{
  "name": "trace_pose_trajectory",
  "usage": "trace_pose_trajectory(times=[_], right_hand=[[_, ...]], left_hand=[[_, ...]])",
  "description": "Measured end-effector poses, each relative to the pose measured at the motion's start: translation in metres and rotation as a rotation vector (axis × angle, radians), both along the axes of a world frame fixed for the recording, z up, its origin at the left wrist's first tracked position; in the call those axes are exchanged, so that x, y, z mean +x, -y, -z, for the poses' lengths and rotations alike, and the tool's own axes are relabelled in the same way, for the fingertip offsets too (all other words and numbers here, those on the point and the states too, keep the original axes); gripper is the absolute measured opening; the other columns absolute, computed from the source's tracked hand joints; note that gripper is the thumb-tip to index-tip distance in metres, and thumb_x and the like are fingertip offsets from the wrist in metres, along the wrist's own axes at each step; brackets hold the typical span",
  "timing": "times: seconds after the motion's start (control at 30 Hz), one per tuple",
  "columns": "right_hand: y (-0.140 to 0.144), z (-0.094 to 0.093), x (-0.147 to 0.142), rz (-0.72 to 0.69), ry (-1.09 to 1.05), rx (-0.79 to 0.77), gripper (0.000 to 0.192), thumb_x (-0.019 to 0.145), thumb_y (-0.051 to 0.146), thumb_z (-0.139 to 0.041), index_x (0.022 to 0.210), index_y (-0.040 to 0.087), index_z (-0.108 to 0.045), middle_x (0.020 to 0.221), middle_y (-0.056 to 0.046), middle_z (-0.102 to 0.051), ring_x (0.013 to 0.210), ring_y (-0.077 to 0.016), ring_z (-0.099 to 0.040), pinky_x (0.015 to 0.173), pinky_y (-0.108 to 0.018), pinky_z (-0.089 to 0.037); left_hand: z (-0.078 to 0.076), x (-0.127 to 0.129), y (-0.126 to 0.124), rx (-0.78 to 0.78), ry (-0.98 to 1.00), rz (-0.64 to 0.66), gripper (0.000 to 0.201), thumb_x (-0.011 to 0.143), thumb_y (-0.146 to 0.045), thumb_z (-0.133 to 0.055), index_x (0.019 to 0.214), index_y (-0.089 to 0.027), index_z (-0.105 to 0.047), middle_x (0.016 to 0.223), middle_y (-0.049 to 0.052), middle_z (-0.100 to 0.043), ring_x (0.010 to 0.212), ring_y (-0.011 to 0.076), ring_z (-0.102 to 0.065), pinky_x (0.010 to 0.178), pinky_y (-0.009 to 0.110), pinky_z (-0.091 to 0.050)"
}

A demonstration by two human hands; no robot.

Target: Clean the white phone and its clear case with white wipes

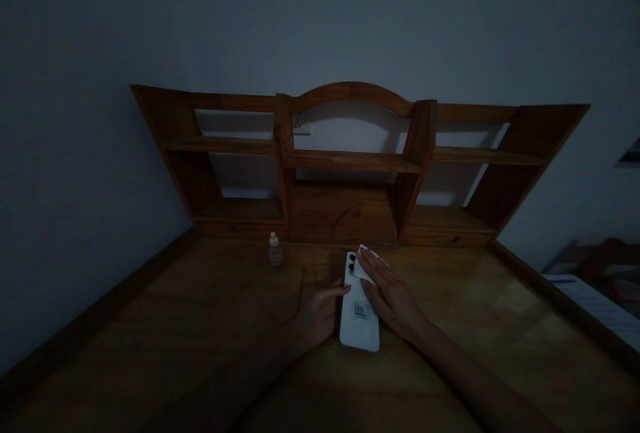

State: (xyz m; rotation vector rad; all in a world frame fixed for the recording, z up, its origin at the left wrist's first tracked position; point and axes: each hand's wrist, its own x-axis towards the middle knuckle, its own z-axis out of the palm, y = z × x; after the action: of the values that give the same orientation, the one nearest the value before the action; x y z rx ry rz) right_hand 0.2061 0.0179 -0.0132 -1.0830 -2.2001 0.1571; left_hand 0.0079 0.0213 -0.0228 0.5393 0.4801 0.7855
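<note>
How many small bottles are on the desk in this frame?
1. The small bottle stands upright at the back of the desk, left of the white phone and both hands; the dim light may hide others.

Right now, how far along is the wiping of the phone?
Done: the white phone lies back-up on the desk, and the left hand is at its edge. In hand: the right hand presses a white cloth near the camera end. Left: the lower half looks untouched; the small bottle stands aside.

White phone (358,316) lies back-up on the desk, a white cloth (367,261) over its top corner.
</note>
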Motion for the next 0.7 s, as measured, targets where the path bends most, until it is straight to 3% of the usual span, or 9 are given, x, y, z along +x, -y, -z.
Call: trace_pose_trajectory(times=[0.3, 0.57, 0.7], right_hand=[[-0.001, 0.007, 0.000, -0.050, -0.050, -0.012, 0.059, 0.100, 0.024, -0.044, 0.156, 0.031, -0.024, 0.161, -0.003, -0.026, 0.150, -0.0253, -0.020, 0.121, -0.054, -0.027], [0.001, 0.005, 0.002, -0.118, -0.020, -0.032, 0.054, 0.093, 0.018, -0.052, 0.146, 0.026, -0.047, 0.150, -0.007, -0.046, 0.138, -0.0260, -0.045, 0.115, -0.049, -0.040], [0.006, 0.002, 0.000, -0.194, 0.012, -0.029, 0.056, 0.093, 0.018, -0.052, 0.147, 0.027, -0.045, 0.151, -0.006, -0.044, 0.137, -0.0248, -0.047, 0.114, -0.046, -0.042]], left_hand=[[-0.011, 0.001, 0.002, 0.005, 0.028, 0.049, 0.036, 0.089, -0.028, -0.059, 0.120, -0.009, -0.065, 0.109, 0.015, -0.070, 0.107, 0.0273, -0.064, 0.100, 0.038, -0.041], [-0.014, 0.000, 0.002, -0.019, 0.040, -0.021, 0.041, 0.092, -0.037, -0.056, 0.122, -0.010, -0.064, 0.109, 0.013, -0.071, 0.106, 0.0259, -0.065, 0.099, 0.036, -0.043], [-0.015, 0.000, 0.001, -0.049, 0.074, -0.022, 0.039, 0.093, -0.037, -0.053, 0.121, -0.011, -0.064, 0.107, 0.013, -0.071, 0.104, 0.0255, -0.065, 0.098, 0.036, -0.044]])
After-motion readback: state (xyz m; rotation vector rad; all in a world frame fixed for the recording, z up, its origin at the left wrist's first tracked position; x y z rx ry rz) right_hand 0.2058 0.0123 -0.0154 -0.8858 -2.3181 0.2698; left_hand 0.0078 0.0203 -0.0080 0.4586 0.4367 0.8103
